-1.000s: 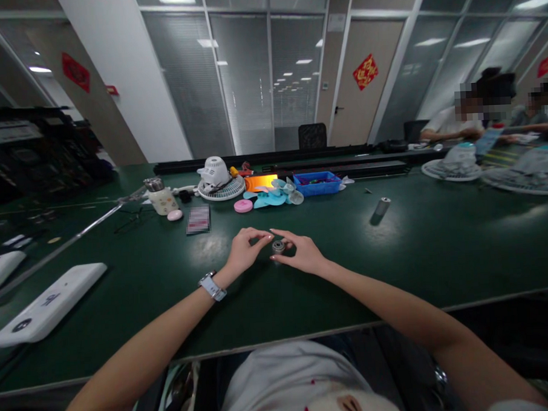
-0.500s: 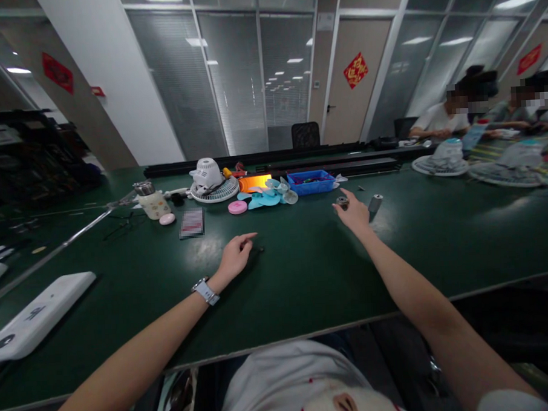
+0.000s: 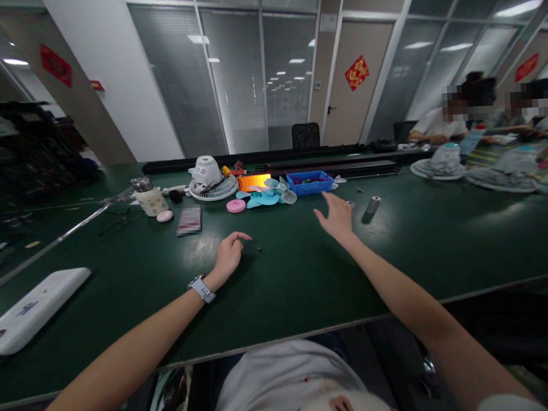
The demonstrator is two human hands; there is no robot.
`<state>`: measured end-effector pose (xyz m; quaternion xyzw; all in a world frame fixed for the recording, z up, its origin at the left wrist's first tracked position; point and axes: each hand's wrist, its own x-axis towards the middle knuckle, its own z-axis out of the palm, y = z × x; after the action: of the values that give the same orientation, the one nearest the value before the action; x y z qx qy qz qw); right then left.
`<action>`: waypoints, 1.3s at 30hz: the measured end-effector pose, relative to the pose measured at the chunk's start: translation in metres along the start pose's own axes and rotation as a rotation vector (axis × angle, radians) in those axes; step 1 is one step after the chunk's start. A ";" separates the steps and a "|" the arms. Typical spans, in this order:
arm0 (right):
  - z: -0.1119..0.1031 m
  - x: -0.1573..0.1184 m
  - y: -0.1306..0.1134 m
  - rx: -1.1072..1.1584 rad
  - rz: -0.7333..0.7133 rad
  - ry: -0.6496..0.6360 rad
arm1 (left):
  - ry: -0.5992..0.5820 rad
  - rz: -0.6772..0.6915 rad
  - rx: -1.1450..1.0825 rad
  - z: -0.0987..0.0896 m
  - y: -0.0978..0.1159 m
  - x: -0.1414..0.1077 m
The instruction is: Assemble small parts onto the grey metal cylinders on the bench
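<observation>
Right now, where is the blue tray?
In the head view, the blue tray is slightly right of centre, beyond the right hand, beside the blue fan blades.

Along the back of the dark green, flat-topped table [image 3: 287,296], I have the white, round-guarded plastic fan part [image 3: 208,172], then the pale blue, lobed fan blades [image 3: 261,198], then the blue, rectangular plastic tray [image 3: 310,188] with small items in it. The pink, round disc [image 3: 236,206] lies left of the blades. Further left I find the cream, cylindrical bottle [image 3: 151,201], the pink, oval piece [image 3: 164,216] just before it. The white, elongated plastic case [image 3: 45,306] lies at my near left. Before the tray and to its right is the grey, cylindrical metal part [image 3: 373,208]; the small, dark piece [image 3: 259,249] lies on the table, between the bare left hand [image 3: 229,256] and right hand [image 3: 337,217]
</observation>
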<state>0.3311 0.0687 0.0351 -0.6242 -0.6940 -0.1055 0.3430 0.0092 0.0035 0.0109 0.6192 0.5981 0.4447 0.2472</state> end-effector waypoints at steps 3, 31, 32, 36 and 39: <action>0.009 -0.027 -0.064 0.245 -0.470 -0.269 | 0.000 0.008 0.024 0.000 -0.002 0.001; -0.009 0.029 0.082 -0.174 0.240 0.061 | -0.011 -0.003 0.122 0.001 0.003 -0.001; -0.008 0.029 0.081 -0.177 0.247 0.055 | -0.011 -0.004 0.125 0.001 0.002 -0.001; -0.011 0.029 0.075 -0.178 0.282 0.039 | -0.019 0.004 0.121 0.001 -0.001 0.000; -0.014 0.030 0.075 -0.180 0.311 0.007 | -0.028 0.011 0.112 0.001 -0.003 0.001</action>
<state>0.4064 0.0988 0.0426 -0.7517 -0.5758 -0.1149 0.3003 0.0085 0.0054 0.0078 0.6414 0.6151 0.4034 0.2179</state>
